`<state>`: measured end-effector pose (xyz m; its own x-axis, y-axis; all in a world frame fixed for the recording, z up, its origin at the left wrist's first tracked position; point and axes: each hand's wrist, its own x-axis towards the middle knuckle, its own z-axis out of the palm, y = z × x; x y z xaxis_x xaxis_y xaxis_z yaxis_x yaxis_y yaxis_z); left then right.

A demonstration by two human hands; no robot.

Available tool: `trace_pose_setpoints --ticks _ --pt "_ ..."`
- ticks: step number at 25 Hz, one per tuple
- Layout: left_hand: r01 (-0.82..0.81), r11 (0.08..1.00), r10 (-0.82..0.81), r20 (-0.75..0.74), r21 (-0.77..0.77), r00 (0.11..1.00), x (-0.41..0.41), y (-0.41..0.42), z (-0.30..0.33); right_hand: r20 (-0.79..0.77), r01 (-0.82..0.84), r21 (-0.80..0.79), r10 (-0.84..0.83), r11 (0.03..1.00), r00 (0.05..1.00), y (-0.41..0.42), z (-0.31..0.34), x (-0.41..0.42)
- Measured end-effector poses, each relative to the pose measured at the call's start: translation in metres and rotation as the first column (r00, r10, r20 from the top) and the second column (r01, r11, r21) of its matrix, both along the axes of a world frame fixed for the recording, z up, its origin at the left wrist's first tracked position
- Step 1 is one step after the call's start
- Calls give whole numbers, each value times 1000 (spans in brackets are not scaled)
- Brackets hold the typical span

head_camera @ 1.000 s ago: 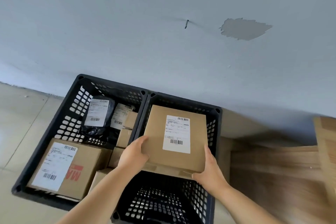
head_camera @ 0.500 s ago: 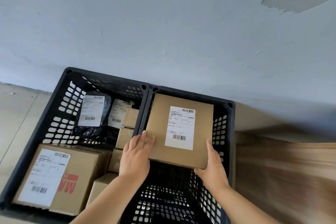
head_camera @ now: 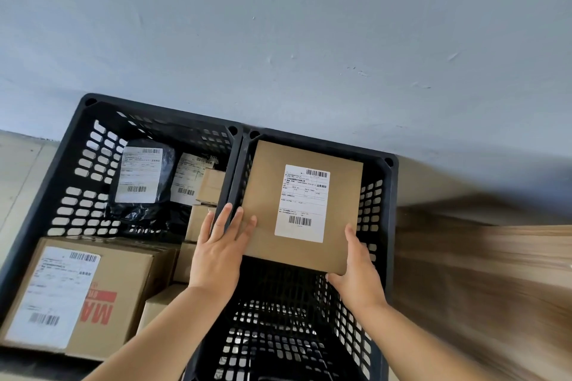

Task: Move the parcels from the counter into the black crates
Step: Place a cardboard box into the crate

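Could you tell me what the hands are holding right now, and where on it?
A flat brown parcel, above the right crate: left hand on its near-left corner, right hand at its near-right corner.

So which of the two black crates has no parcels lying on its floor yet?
The right crate: its mesh floor shows bare beneath the flat parcel both hands hold. The left crate already holds several boxes and a black bag.
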<state>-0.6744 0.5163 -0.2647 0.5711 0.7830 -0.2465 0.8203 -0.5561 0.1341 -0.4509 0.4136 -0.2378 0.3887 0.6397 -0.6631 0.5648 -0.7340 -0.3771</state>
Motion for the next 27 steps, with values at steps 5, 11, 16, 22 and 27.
trace_pose_setpoints --ticks 5,11,16,22,27 --pt "-23 1000 21 -84 -18 996 3 4 1 16 -46 -11 46 999 999 6 0 2" --pt "-32 997 14 -256 -65 967 13 5 23 -17 -101 -58 100 993 995 3 5 11" --pt "-34 993 7 -224 -116 975 15 7 58 -54 4 -11 -4 1000 999 -15 39 19" --pt "50 987 -74 -159 -150 984 7 2 126 -123 67 -73 -75 995 990 -53 93 18" --pt "95 971 -102 -21 -219 995 17 -18 181 -145 174 27 -169 984 975 -75 151 6"
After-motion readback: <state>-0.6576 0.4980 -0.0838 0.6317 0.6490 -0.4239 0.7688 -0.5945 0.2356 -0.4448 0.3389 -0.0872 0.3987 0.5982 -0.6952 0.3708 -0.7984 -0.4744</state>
